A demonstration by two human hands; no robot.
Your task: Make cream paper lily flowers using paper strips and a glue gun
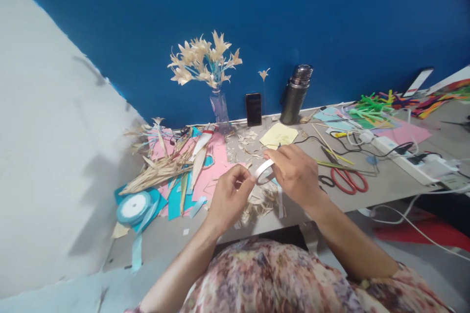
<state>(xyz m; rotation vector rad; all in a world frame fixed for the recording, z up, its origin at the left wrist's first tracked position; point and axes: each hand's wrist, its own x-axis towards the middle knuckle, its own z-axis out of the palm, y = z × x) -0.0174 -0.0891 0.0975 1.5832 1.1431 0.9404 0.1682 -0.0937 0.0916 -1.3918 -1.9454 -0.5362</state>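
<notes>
One thin, smooth white tape ring (264, 167) sits above the middle of the table's (165, 232) near edge, pinched by the right hand (298, 173); left hand (230, 195) fingertips at its left rim (can't tell if gripping). Below: curled, papery scraps (262, 203). Near left corner: satiny blue ribbon spool (134, 208). Back edge: clear plastic bottle (219, 107), pale pointed-petal flowers (201, 58), dark cylindrical flask (294, 100).

Soft shadows — across white wall (47, 146)
</notes>
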